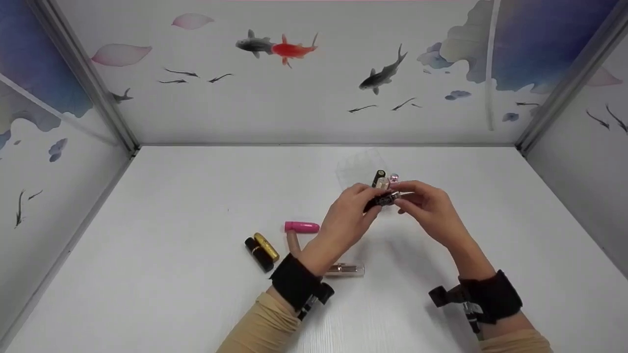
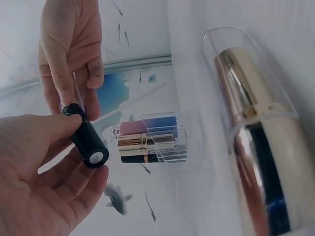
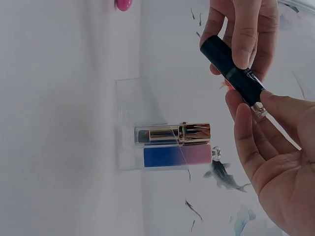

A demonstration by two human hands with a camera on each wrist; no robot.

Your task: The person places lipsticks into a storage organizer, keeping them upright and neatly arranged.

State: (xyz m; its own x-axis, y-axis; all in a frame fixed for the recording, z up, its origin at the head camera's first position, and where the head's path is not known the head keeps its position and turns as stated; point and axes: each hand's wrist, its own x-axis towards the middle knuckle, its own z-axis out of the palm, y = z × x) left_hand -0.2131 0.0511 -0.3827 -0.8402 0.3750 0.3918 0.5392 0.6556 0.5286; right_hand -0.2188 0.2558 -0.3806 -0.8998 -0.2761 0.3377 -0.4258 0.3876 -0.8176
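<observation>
**Black lipstick tube held between both hands**

Head view: the left hand and right hand pinch a black lipstick tube end to end, axis running left-right, just near of the clear organizer.

Left wrist view: glossy cylinder, left thumb curled over it.

Right wrist view: right fingertips pinch its silvery end.

The person is wearing long tan sleeves, bunching softly just behind each wrist. A broad black band is wrapping the left wrist, with a small black cylindrical camera sticking out beside it. The right wrist is carrying a matching black band, its black mount jutting sideways with a thin metal piece hanging under it.
</observation>
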